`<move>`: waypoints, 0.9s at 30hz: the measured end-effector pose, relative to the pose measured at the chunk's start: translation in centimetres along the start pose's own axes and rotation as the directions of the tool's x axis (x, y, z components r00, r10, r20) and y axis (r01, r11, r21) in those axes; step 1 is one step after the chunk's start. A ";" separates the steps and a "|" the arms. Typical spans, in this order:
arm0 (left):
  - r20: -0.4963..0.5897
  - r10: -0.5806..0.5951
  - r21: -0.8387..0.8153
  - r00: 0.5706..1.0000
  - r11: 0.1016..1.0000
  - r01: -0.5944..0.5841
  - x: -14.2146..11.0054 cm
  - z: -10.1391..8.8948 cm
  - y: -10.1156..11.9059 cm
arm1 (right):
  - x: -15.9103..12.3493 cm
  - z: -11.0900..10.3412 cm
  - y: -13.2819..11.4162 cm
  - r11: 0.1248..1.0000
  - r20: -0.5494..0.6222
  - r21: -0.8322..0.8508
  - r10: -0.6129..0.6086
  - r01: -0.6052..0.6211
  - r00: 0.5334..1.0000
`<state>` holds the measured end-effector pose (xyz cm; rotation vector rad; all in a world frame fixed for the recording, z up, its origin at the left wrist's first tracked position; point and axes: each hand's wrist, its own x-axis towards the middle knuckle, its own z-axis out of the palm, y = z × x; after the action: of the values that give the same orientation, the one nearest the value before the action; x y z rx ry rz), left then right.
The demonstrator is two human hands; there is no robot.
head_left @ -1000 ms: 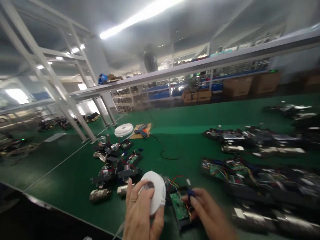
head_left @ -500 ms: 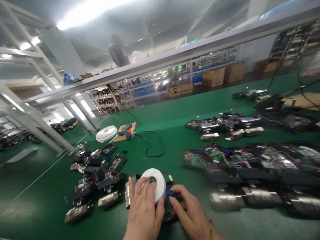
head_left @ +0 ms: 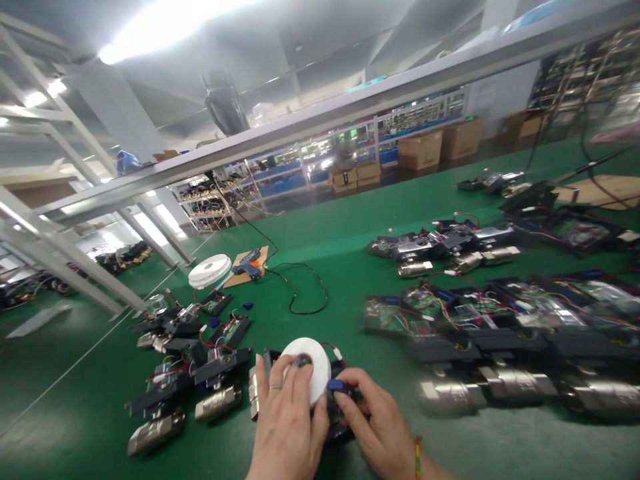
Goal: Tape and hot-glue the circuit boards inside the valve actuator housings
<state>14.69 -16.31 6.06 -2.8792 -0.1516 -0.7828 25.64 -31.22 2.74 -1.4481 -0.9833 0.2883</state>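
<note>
My left hand (head_left: 287, 420) is closed on a roll of white tape (head_left: 319, 367), with fingertips over its centre hole. Between the thumb and fingers of my right hand (head_left: 377, 417) is a small blue block-shaped part (head_left: 337, 385), close beside the roll's right edge. Under both hands lies a black-housed electronic unit (head_left: 343, 433), mostly covered by them and by the roll. Its red wire with a white connector (head_left: 337, 353) shows behind the roll. A metal fitting (head_left: 253, 393) sticks out left of my left hand.
Several similar units with metal valve bodies (head_left: 217, 402) lie on the left, and more stand in rows (head_left: 515, 387) on the right. Farther back are a glue gun (head_left: 249, 264) on cardboard, its black cable (head_left: 320, 287) and white reels (head_left: 210, 270). The bench top (head_left: 300, 233) is green.
The camera view has shifted slightly, so the bench items appear a little farther left. Both hands keep nearly the same grip; the blue part sits slightly farther left in view.
</note>
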 end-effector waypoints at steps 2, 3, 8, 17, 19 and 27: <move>-0.012 -0.022 -0.025 1.000 0.999 0.022 0.2 -0.1 0.3 | 0.0 0.0 0.0 1.000 -0.002 0.011 0.009 -0.009 1.000; -0.022 -0.034 -0.033 0.999 0.999 0.033 0.3 -0.2 0.4 | 0.0 0.1 0.1 1.000 -0.004 0.013 0.011 -0.011 1.000; -0.044 -0.072 -0.062 0.996 0.996 0.069 0.6 -0.4 0.8 | -0.2 0.5 0.9 0.995 -0.057 -0.072 -0.067 0.063 0.996; -0.351 -0.316 -0.210 0.882 0.944 0.255 -0.4 3.8 5.0 | -0.3 1.3 2.0 0.985 -0.207 -0.169 -0.057 0.021 0.977; -0.445 -0.339 -0.216 0.829 0.939 0.268 -0.4 4.3 6.3 | -0.3 1.4 2.1 0.989 -0.229 -0.121 0.052 -0.081 0.972; -0.520 -0.324 -0.073 0.790 0.939 0.336 -2.5 0.4 -0.3 | 0.1 0.6 1.9 0.960 -0.163 0.048 0.281 -0.277 0.946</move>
<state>12.71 -16.12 4.53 -2.5182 -0.6006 -1.5878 26.04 -30.43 0.94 -1.5632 -0.6351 0.3764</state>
